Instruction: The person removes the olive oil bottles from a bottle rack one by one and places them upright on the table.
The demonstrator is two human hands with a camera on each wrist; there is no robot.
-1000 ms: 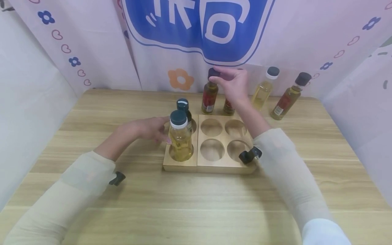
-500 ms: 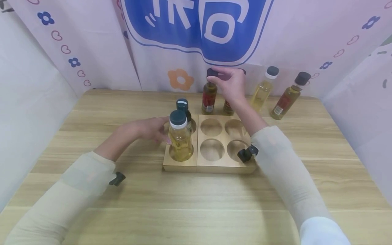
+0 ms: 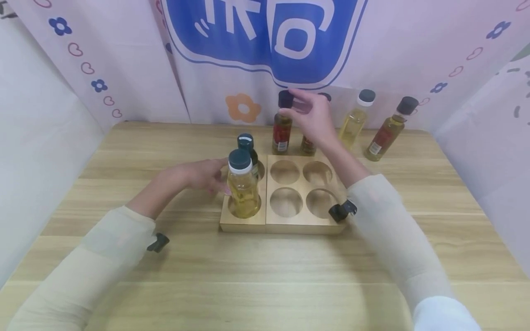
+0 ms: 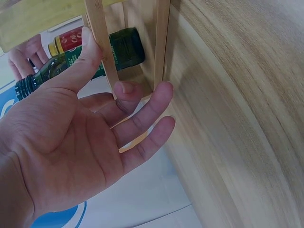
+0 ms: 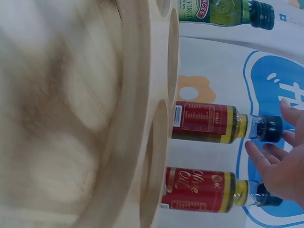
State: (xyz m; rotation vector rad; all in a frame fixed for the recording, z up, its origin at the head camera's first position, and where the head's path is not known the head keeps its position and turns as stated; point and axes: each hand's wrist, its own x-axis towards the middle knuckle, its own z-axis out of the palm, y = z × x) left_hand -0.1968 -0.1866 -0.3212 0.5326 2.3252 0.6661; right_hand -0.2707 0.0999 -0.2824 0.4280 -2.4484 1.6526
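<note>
My left hand [image 3: 203, 174], palm showing and fingers relaxed in the left wrist view, lies by the left side of the wooden bottle rack [image 3: 306, 220]. A dark green bottle [image 4: 124, 50] stands in its back left hole. In front of that, a clear bottle of yellow oil [image 3: 244, 195] with a dark green cap fills the front left hole. Behind the rack my right hand [image 3: 314, 117] has its fingers spread loosely around the black cap of a red-labelled olive oil bottle [image 5: 202, 121]. That bottle stands upright on the table.
To its right, partly behind my right hand, stands another red-labelled olive oil bottle [image 5: 197, 190]. A clear yellow oil bottle [image 3: 354, 123] and one more red-labelled bottle [image 3: 385, 137] stand farther right. Behind the table [image 3: 248, 280] hangs a printed curtain [image 3: 145, 92].
My right wrist has shifted slightly to the right and the fingers have spread a little at the cap. The bottles and my left hand stay where they were.
</note>
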